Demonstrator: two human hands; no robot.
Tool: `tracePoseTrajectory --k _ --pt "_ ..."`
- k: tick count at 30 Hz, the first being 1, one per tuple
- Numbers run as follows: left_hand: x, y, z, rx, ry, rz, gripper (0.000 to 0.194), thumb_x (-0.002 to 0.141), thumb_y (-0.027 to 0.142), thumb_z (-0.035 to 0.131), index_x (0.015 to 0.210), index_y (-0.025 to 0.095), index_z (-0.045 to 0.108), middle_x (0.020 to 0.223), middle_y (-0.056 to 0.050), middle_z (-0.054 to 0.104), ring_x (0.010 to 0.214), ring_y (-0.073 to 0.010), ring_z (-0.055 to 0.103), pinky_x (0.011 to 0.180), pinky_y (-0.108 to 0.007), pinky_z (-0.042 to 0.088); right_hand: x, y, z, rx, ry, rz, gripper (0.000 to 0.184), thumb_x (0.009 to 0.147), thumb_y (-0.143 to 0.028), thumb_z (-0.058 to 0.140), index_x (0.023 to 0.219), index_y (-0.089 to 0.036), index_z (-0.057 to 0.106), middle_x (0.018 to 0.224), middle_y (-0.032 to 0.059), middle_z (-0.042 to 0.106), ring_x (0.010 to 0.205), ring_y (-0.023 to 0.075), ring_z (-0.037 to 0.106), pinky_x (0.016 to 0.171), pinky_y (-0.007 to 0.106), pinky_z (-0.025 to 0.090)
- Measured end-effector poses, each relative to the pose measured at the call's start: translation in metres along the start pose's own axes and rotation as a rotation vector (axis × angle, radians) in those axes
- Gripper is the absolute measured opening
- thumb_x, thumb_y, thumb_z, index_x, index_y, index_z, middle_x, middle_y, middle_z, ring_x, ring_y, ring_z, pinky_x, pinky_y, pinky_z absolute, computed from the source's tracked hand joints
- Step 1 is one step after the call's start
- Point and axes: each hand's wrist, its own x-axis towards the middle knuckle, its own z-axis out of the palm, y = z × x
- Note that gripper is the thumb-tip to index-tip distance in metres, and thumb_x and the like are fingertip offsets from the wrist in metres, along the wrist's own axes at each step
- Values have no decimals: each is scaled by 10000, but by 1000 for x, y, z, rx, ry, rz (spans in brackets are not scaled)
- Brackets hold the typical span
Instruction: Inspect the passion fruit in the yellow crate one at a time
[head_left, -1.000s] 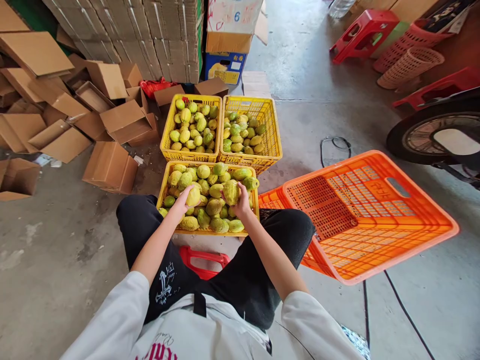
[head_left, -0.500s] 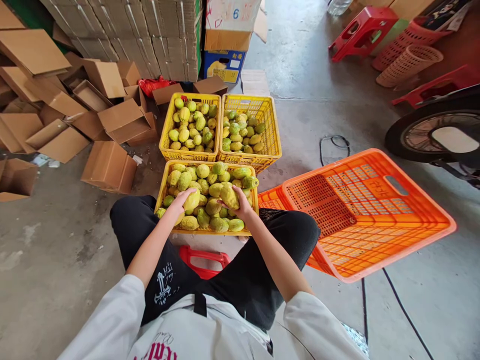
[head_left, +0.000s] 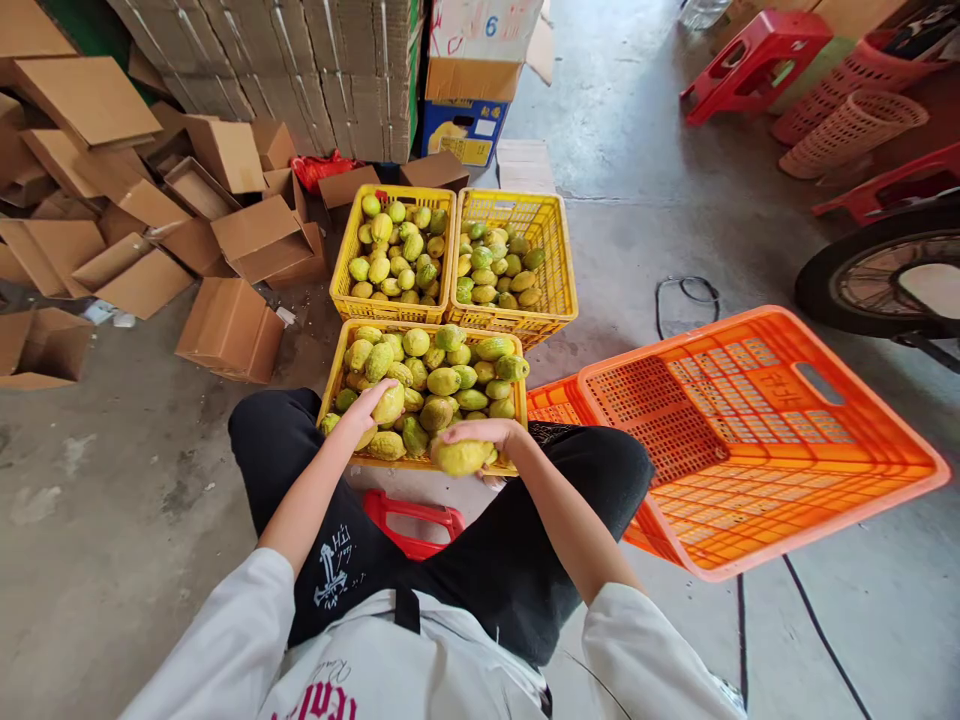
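My left hand [head_left: 365, 410] is closed around a yellow, lemon-shaped fruit [head_left: 388, 405] above the left side of the near yellow crate [head_left: 328, 400]. Over that crate's front right edge, my right hand [head_left: 487, 433] grips another bumpy yellow fruit [head_left: 461, 458] from above, slightly blurred. The near crate is full of similar yellow-green fruit [head_left: 444, 381], some smooth, some knobbly. Behind it, side by side, stand a far left yellow crate [head_left: 339, 262] and a far right yellow crate [head_left: 559, 235], both with more of this fruit.
A big orange crate [head_left: 810, 480] lies tilted to my right, beside my knee. Loose cardboard boxes [head_left: 232, 325] are heaped at the left. A motorbike wheel [head_left: 862, 275], a red stool [head_left: 757, 65] and a cable [head_left: 686, 290] are on the right. Another red stool [head_left: 409, 520] is between my legs.
My right hand has come down toward me with its fruit and turned palm down, now at the near crate's front edge. My left hand keeps its fruit in about the same place.
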Motion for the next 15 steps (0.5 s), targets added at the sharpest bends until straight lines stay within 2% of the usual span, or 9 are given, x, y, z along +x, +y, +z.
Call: tracePoseTrajectory --k 2,3,5,7,10,12,15 --pt "-1 0 2 -8 5 2 129 1070 251 954 1122 234 837 847 -26 839 805 -246 917 704 -263 747 -9 -20 -16 227 219 -246 400 1194 -625 754 1180 -230 821 936 118 877 690 234 729 500 250 503" --pt "-1 0 2 -8 7 2 134 1072 255 955 1118 230 833 859 -30 842 814 -245 918 723 -264 750 -15 -32 -27 366 382 -393 433 1201 -673 731 1167 -249 814 949 117 871 749 244 741 544 260 532" --pt "-2 -1 3 -1 -6 2 160 1060 270 970 1134 223 836 877 -34 844 859 -261 931 775 -283 764 -24 -57 -50 589 602 -664 437 1225 -709 665 1265 -303 821 1058 114 879 1030 301 833 743 332 670" --pt "-4 -2 2 6 -36 6 231 1035 303 1009 1184 227 850 886 -34 844 920 -289 945 823 -313 782 -29 -75 -72 757 815 -802 443 1221 -721 611 1341 -356 832 1100 100 857 1223 328 851 903 423 733" --pt "-6 -3 1 17 -42 19 291 1022 338 1034 1229 239 856 871 -32 829 932 -299 939 805 -312 779 -25 -75 -89 964 902 -864 303 1140 -631 752 1382 -463 824 1139 85 847 1373 346 855 1013 508 774" --pt "-6 -2 0 33 -13 23 281 1040 358 1016 1235 246 848 857 -28 813 891 -285 921 750 -293 758 -17 -60 -88 1092 869 -856 243 1122 -507 781 1363 -478 796 1174 70 866 1367 321 879 1005 474 798" --pt "-5 1 0 132 -3 21 275 1086 434 961 1234 252 816 886 -41 819 879 -276 906 761 -304 757 -3 -35 -76 1122 820 -640 238 1151 -343 701 1378 -369 767 1134 70 885 1134 285 912 895 388 791"
